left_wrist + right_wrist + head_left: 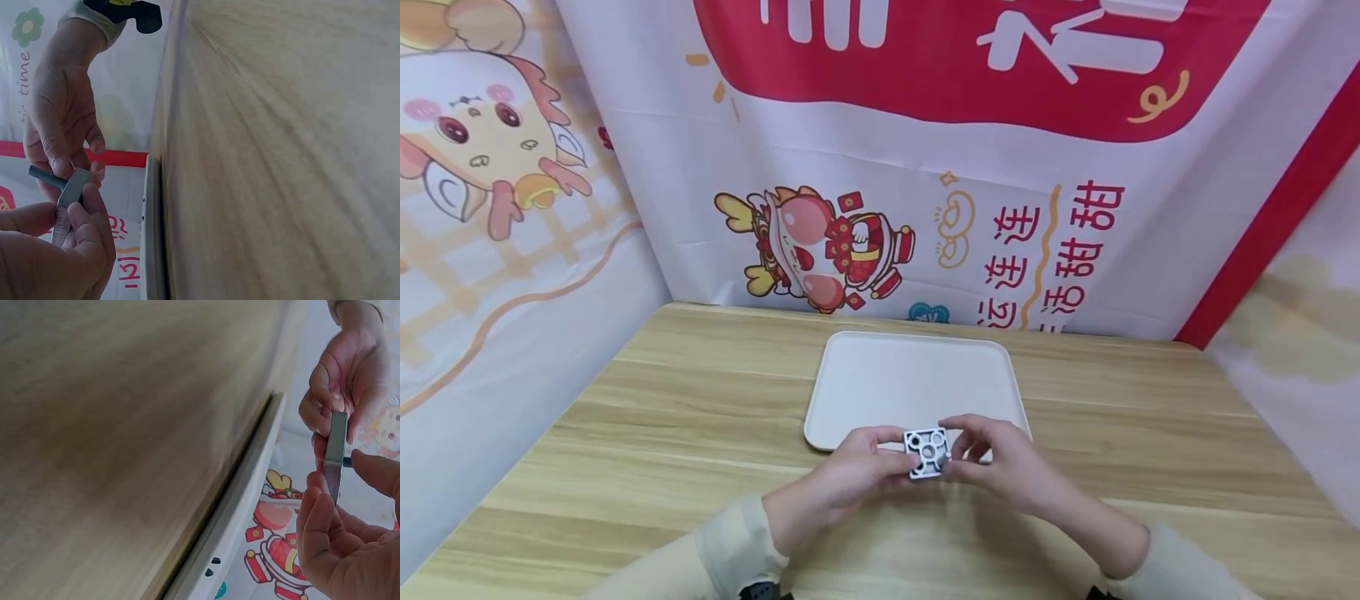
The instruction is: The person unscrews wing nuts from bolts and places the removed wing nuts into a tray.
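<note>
In the head view, my left hand (853, 473) grips a small square metal plate (928, 442) with round holes, its thumb lying on the face. My right hand (1003, 462) is at the plate's right edge, fingers bent. A grey bolt (47, 177) sticks out from the plate in the left wrist view, with the right thumb against it. Seen from the right wrist, the thumb touches the bolt (347, 462), whose short threaded length stands off the plate. The other right fingers bend behind the plate's edge. How deep the bolt sits is hidden.
A white rectangular tray (917, 383) lies on the wooden table (715, 392) just beyond the hands. Printed cloth hangings (865, 150) stand behind the table and along its sides.
</note>
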`<state>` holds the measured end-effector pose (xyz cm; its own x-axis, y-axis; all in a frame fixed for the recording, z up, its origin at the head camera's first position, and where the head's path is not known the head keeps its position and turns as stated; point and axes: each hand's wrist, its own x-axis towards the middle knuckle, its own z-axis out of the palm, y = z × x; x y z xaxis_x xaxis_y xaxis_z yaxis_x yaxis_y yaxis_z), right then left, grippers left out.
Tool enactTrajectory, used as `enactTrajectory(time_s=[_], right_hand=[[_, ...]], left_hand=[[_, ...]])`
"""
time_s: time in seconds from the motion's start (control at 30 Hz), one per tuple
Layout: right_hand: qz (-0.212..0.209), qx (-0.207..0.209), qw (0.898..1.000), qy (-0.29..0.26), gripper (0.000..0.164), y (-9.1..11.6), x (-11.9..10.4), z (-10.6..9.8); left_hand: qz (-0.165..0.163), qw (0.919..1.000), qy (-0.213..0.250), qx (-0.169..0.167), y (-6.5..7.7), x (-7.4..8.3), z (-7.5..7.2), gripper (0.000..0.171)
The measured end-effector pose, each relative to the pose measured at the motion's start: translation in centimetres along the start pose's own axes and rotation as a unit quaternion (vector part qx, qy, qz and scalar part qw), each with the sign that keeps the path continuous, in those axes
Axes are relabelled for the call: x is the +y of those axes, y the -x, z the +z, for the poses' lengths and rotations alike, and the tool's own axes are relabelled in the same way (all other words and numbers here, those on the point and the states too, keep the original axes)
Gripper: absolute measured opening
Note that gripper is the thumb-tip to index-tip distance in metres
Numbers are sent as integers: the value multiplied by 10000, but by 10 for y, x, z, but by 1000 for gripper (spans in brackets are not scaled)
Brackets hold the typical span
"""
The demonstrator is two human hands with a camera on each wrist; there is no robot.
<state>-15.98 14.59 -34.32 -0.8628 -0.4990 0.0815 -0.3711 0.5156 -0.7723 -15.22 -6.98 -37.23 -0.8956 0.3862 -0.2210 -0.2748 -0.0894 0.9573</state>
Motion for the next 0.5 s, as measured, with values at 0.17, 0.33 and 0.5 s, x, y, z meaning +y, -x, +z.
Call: enactTrajectory(time_s=[0.17, 0.33, 0.5], right_hand=[[-190, 12, 9993, 319, 47, 6, 2, 7], [-48, -121, 9990, 438, 45, 10, 5, 13], [-41, -207, 9989, 427, 41, 12, 9, 15]], left_hand=[[-215, 9997, -62, -127, -1, -6, -1, 38], [-418, 9985, -230, -270, 1, -9, 0, 36], [-528, 9972, -395, -363, 0, -11, 0, 36]])
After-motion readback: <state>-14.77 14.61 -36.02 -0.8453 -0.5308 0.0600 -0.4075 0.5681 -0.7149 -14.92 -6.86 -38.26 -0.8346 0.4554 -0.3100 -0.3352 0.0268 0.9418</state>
